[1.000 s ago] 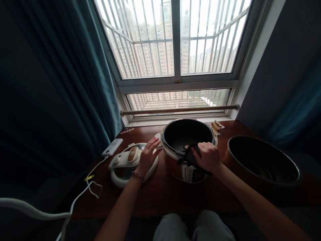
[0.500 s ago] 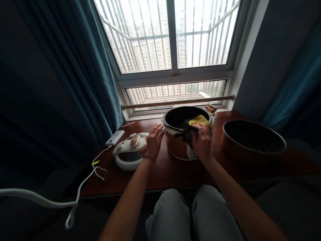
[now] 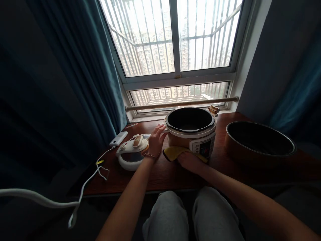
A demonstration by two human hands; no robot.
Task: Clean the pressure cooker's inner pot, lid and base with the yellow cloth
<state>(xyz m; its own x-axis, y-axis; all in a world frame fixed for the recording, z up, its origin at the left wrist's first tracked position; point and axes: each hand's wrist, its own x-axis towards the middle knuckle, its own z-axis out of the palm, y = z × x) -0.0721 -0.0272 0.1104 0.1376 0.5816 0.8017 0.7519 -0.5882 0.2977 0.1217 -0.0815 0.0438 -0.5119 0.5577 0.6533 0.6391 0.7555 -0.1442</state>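
An electric pressure cooker (image 3: pixel 177 140) stands upright and lidless on the table, its dark round opening facing up and a control panel (image 3: pixel 203 147) at its front right. My left hand (image 3: pixel 156 140), with a beaded bracelet at the wrist, grips the cooker's left side handle between thumb and fingers. Low on the cooker's front, my right hand (image 3: pixel 189 161) presses a yellow cloth (image 3: pixel 173 153) with a dark edge against the body. Its fingers are partly hidden by the cloth. Left of my left hand lies the white cooker lid (image 3: pixel 130 164), with a brown-topped knob.
A large dark-lined pot (image 3: pixel 229 142) sits on the right of the wooden table (image 3: pixel 160 182). At left are a white power bank (image 3: pixel 118 138) and its cable (image 3: pixel 87 179). Small brown items (image 3: pixel 214 109) stand behind the cooker, below the window rail (image 3: pixel 180 104).
My right hand has moved the cloth from the cooker's upper rim down to its lower front, uncovering the opening and control panel. My left hand stays at the side handle.
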